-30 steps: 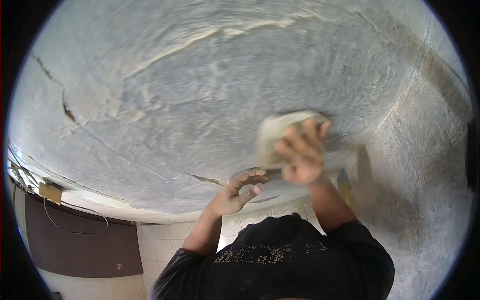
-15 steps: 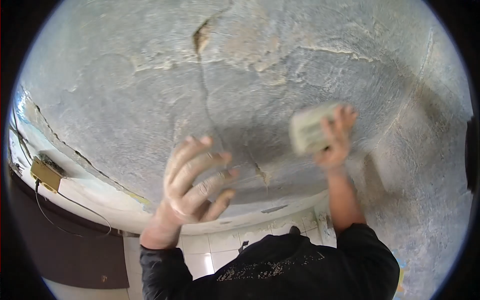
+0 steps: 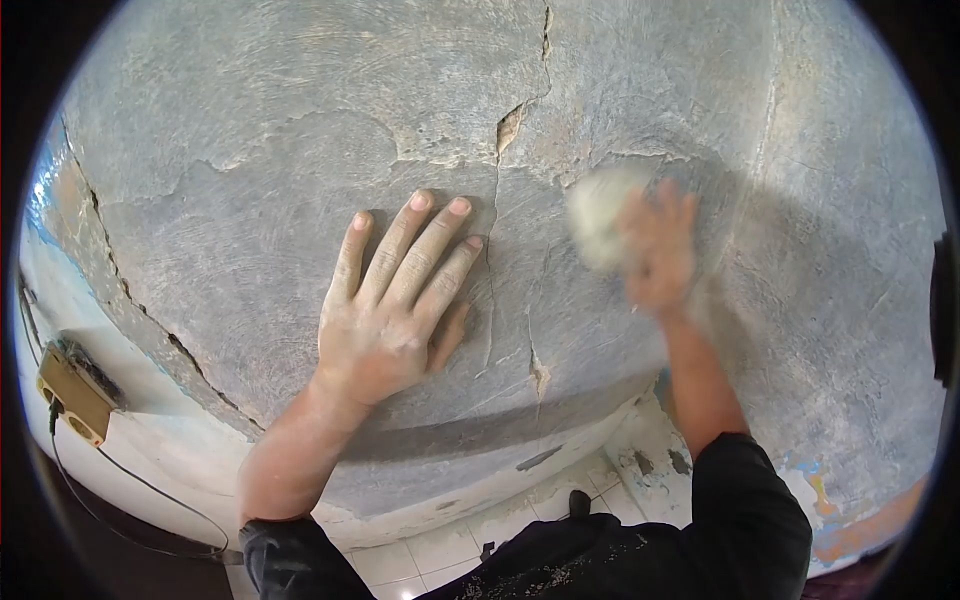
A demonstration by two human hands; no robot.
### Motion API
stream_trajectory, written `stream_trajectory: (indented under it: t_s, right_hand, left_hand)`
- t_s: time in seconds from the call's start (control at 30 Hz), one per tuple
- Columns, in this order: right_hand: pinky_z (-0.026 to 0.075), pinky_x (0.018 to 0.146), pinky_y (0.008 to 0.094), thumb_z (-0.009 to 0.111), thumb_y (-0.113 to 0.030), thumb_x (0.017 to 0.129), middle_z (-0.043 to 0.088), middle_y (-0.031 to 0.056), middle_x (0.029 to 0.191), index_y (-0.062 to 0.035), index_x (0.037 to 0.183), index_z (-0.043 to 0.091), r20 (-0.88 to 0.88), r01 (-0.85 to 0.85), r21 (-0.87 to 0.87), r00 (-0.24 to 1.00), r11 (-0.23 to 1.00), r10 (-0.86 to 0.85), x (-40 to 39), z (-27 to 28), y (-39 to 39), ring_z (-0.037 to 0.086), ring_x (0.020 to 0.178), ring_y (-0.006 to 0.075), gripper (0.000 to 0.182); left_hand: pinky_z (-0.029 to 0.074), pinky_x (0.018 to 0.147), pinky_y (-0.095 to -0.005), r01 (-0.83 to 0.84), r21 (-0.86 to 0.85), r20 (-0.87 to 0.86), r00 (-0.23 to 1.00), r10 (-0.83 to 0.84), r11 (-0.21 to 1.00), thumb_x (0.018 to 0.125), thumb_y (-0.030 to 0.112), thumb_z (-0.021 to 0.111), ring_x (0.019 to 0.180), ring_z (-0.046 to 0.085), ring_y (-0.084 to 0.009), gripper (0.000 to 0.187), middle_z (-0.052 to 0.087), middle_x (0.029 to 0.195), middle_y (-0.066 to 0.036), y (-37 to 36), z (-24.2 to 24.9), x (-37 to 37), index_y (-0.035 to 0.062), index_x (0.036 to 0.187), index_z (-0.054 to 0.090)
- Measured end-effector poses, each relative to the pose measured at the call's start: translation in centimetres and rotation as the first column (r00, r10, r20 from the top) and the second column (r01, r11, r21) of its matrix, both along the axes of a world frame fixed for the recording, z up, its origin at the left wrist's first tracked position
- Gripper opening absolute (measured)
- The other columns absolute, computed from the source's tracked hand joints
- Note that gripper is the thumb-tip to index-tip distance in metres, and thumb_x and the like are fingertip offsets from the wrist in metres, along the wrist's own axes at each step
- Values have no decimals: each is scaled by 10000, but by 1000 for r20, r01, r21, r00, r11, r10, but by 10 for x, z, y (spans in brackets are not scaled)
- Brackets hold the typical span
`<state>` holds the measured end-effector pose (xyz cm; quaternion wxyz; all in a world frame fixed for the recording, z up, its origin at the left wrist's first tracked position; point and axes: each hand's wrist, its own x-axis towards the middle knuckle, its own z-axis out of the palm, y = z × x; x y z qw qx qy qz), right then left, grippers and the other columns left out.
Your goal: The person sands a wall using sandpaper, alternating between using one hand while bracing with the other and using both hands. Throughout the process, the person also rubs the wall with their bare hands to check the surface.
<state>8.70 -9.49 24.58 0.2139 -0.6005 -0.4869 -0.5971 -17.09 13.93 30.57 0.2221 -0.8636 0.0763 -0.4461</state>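
My left hand (image 3: 385, 300), dusty over the fingers and knuckles, lies flat on the grey plastered wall (image 3: 270, 260) with its fingers stretched out, just left of a thin vertical crack (image 3: 492, 250). In my right hand (image 3: 665, 245), blurred by motion, is a pale sponge-like block (image 3: 605, 220). It is held against or close to the wall on the right of the crack; exact contact cannot be made out. Higher up, the crack widens into a chipped hole (image 3: 510, 128) showing brownish material.
A yellowish power socket box (image 3: 75, 395) with a black cable hangs at the lower left. A longer crack (image 3: 180, 350) runs down the wall's left side. White floor tiles (image 3: 440, 550) show below, and a wall corner (image 3: 770, 110) rises at the right.
My left hand has gone from raised with curled fingers to flat on the wall. My right hand still holds the block, now turned and blurred. The view has shifted and tilted.
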Motion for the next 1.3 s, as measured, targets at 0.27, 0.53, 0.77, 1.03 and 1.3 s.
stream_trajectory:
  t_s: [0.27, 0.53, 0.77, 1.03, 1.3]
  right_hand:
    - [436, 888, 446, 588, -224, 921, 564, 72, 1103, -146, 1147, 634, 181, -124, 188, 979, 974, 89, -2, 48, 12, 525, 1046, 287, 244]
    - [282, 1146, 424, 475, -237, 978, 457, 133, 1428, -102, 1360, 491, 198, -170, 21, 967, 985, 162, -1, 58, 37, 377, 1366, 278, 405]
    - [205, 1164, 455, 424, -226, 973, 397, 167, 1474, -46, 1396, 448, -4, -157, 351, 986, 923, 169, 22, 70, 40, 324, 1393, 324, 460]
    - [212, 1160, 479, 410, -232, 956, 479, 137, 1414, -96, 1355, 519, 223, -296, 95, 937, 950, 270, 4, 57, 47, 378, 1360, 327, 436]
    - [178, 1171, 481, 397, -315, 964, 421, 143, 1460, -139, 1423, 437, 120, -256, 301, 966, 919, 230, 20, 56, 51, 291, 1408, 334, 493]
  left_hand:
    - [242, 1155, -499, 20, 11, 37, 999, -20, 1000, 766, 349, 657, 1370, 371, -217, 490, 433, 1460, -17, 0, 1, -3, 178, 1222, 601]
    - [210, 1162, -501, 74, 31, -19, 997, -73, 997, 766, 323, 641, 1383, 351, -250, 501, 428, 1464, -38, 7, -2, -9, 157, 1237, 600]
    - [236, 1146, -520, 76, 12, -19, 997, -76, 997, 764, 325, 666, 1390, 338, -249, 515, 420, 1471, -32, 8, -6, -8, 170, 1250, 594]
    - [228, 1148, -518, 72, 29, -13, 997, -71, 997, 752, 336, 675, 1392, 338, -248, 520, 419, 1472, -23, 9, -7, -7, 176, 1241, 600]
    - [224, 1139, -527, 80, 7, -10, 997, -80, 997, 741, 318, 674, 1388, 346, -260, 502, 437, 1461, -28, 8, -9, -6, 167, 1216, 617]
